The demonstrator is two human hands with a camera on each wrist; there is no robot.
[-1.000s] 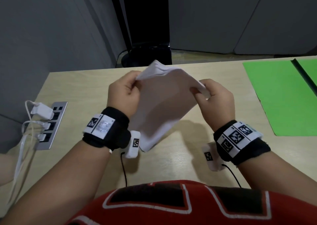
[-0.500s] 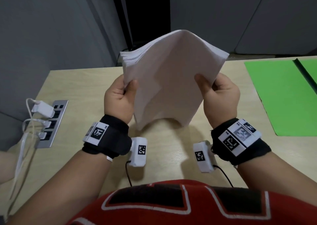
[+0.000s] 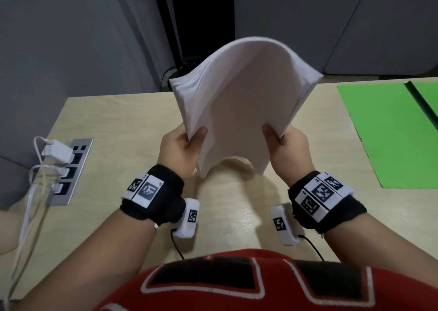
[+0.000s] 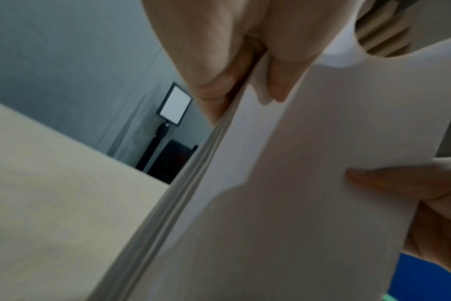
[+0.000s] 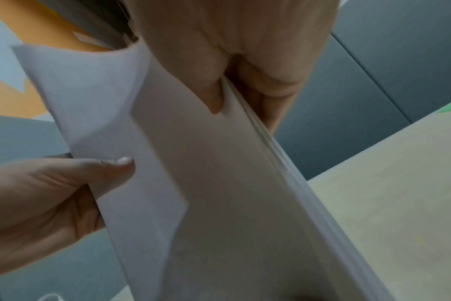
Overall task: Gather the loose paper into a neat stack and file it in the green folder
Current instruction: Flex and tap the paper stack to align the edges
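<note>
A thick stack of white paper [image 3: 239, 102] stands upright above the wooden table [image 3: 113, 125], bowed into an arch. My left hand [image 3: 187, 144] grips its left edge, thumb on the near face. My right hand [image 3: 284, 144] grips the right edge the same way. In the left wrist view my left hand [image 4: 245, 67] pinches the paper stack [image 4: 309, 183], whose sheet edges show. The right wrist view shows my right hand [image 5: 232, 81] pinching the paper stack [image 5: 232, 203]. The green folder [image 3: 388, 135] lies open on the table at the right.
A metal socket strip [image 3: 68, 170] with white plugs and cables is set into the table at the left. Grey walls and a dark stand rise behind the table's far edge. The person's red shirt [image 3: 260, 284] fills the near edge.
The stack has turned from lying low between my hands to standing upright, and it has risen and bowed more. Both hands have slid to its lower side edges.
</note>
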